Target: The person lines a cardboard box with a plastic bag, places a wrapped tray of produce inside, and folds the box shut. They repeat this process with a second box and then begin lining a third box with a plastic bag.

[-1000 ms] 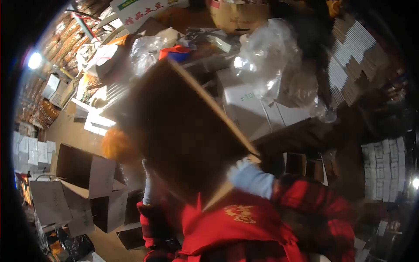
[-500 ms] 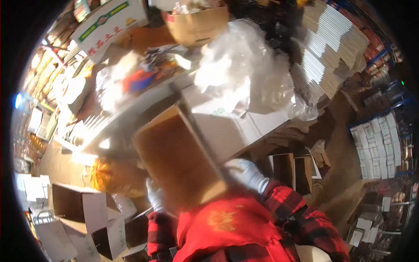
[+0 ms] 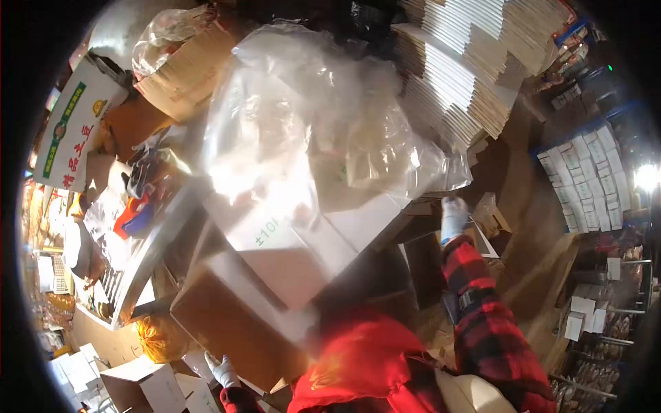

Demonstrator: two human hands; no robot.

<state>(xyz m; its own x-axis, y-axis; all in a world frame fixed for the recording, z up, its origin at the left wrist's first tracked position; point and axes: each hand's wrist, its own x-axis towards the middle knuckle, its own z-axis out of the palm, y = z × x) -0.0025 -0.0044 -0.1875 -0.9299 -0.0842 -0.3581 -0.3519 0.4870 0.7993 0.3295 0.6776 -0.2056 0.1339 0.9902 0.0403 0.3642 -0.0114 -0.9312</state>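
An open cardboard box (image 3: pixel 231 327) is tilted in front of my red apron (image 3: pixel 365 358), its brown inside showing. My left hand (image 3: pixel 222 372), in a white glove, is at the box's lower left edge, with its thumb and fingers partly visible against it. My right hand (image 3: pixel 453 219), gloved too, is stretched out to the right, near the corner of a clear plastic bag (image 3: pixel 372 131). Its fingers look curled together; whatever they hold is hidden. Beneath the plastic lies a white carton (image 3: pixel 358 224) with green print.
Flattened cartons (image 3: pixel 454 76) are stacked high at the back right. Open boxes (image 3: pixel 421 268) stand below my right arm. A yellow-topped sack (image 3: pixel 158 339) and more open cartons (image 3: pixel 148 385) are at lower left. White packs (image 3: pixel 585 179) fill a pallet at right.
My right hand has left the box's side and moved out to the right and up. The box and my left hand are lower and further left, as the view has turned right.
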